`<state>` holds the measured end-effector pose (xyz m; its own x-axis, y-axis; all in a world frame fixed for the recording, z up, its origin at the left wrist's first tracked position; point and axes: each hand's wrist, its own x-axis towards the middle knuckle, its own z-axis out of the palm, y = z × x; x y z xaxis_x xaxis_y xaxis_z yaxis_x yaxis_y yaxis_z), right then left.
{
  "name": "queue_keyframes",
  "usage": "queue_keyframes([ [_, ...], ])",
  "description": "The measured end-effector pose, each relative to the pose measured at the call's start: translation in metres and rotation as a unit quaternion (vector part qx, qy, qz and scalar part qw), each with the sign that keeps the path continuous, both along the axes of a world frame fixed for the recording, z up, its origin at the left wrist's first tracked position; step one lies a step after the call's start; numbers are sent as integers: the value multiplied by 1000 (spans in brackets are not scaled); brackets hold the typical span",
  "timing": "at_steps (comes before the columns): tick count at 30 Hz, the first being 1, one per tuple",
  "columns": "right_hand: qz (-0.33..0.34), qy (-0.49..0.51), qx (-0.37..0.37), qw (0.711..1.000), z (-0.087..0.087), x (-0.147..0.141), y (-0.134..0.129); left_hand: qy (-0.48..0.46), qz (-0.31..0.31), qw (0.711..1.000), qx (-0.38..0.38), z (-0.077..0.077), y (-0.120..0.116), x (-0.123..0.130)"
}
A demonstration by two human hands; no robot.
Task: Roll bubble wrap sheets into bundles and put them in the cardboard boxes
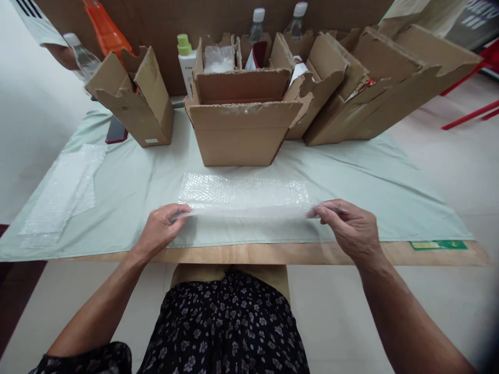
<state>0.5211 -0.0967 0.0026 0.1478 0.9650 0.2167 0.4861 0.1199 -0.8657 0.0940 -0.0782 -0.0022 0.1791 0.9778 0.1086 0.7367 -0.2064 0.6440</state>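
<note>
A clear sheet of bubble wrap [244, 191] lies before me on the pale green cloth, its near edge lifted and blurred. My left hand [166, 221] is closed, pinching the near left corner between thumb and fingers. At the near right corner, my right hand [349, 221] is also closed on the same sheet, thumb against forefinger. The strip between my hands is stretched nearly straight. Just beyond the sheet stands an open cardboard box [244, 135], touched by neither hand.
More bubble wrap [64, 189] lies on the left. Open cardboard boxes [138, 111] line the table's back, with a green-capped bottle [186, 59] among them. A dark phone [116, 130] rests at left. Another person's arm [62, 56] shows at upper left. The wooden table edge [234, 254] is nearest me.
</note>
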Motion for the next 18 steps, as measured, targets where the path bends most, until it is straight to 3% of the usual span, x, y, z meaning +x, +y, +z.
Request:
queue_keyframes([
  [4,-25,37,-14,999,-7,1,10,-69,59,995,-47,8,18,-1],
  [9,-60,70,-47,995,-26,4,22,-138,110,983,-57,1,38,4],
  [13,-52,55,-65,995,-34,6,25,-131,121,983,-53,-4,46,9],
  [18,-80,45,-52,994,-27,2,35,-88,137,986,-35,-5,55,16],
])
